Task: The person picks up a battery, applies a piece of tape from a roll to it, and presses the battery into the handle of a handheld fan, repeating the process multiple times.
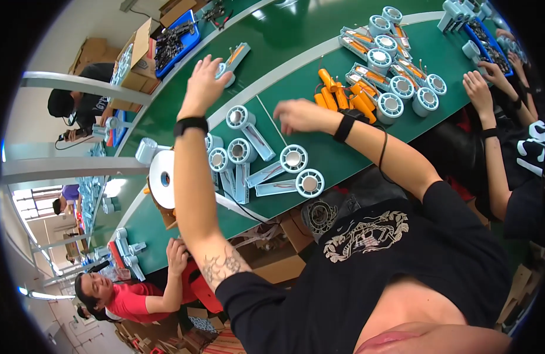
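Observation:
My left hand (204, 86) reaches out over the far green strip, its thumb and fingers around the round head of a light-blue handheld fan housing (239, 55); the palm hides part of it. My right hand (303, 116) hovers above the near table, fingers loosely bent and slightly blurred, with nothing visible in them. Between my arms lie several more fan housings, among them one with a long open handle (259, 141) and one with a silvery hub (293, 158). Beyond my right wrist is a pile of orange cylindrical batteries (361, 106).
Several fan housings with orange batteries in their handles (379, 59) stand clustered at the right. A white reel (162, 179) sits beside my left forearm. Blue trays (193, 40) of dark parts stand at the far left and far right. Other people sit at both sides.

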### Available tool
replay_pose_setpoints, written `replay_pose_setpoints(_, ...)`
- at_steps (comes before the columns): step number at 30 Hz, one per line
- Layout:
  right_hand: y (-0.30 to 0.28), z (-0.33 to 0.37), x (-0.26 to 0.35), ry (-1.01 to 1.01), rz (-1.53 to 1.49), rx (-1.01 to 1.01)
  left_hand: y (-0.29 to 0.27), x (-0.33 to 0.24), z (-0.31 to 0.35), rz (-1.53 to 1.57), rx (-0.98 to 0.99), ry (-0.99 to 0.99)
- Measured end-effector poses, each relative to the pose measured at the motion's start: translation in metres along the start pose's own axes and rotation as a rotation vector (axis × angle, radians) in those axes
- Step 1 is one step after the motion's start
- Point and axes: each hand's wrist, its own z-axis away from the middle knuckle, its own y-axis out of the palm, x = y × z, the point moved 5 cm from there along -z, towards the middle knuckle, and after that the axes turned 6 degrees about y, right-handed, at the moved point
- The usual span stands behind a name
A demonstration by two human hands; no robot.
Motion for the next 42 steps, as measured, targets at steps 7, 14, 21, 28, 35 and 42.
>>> replay_pose_setpoints(7,-0.05,0.014,0.006,-0.22,-0.019,-0.468,-0.118,-0.003,0.163,0.343,0.176,-0.276)
replay_pose_setpoints(14,-0.023,-0.003,-0.014,-0.043,0.0,-0.182,-0.064,0.046,0.301,0.364,0.225,-0.499)
replay_pose_setpoints(21,-0.002,0.035,0.002,-0.422,0.525,-0.192,-0.063,0.032,0.317,0.378,0.146,-0.422)
replay_pose_setpoints(28,-0.01,0.038,0.007,-0.313,0.352,-0.087,-0.06,0.031,0.321,0.356,0.105,-0.413)
replay_pose_setpoints(35,-0.019,0.025,-0.004,-0.062,-0.29,-0.074,-0.059,0.026,0.316,0.2,0.144,-0.411)
replay_pose_setpoints(42,-0.052,-0.019,-0.013,0.035,-0.213,-0.17,-0.061,0.034,0.312,0.174,0.109,-0.395)
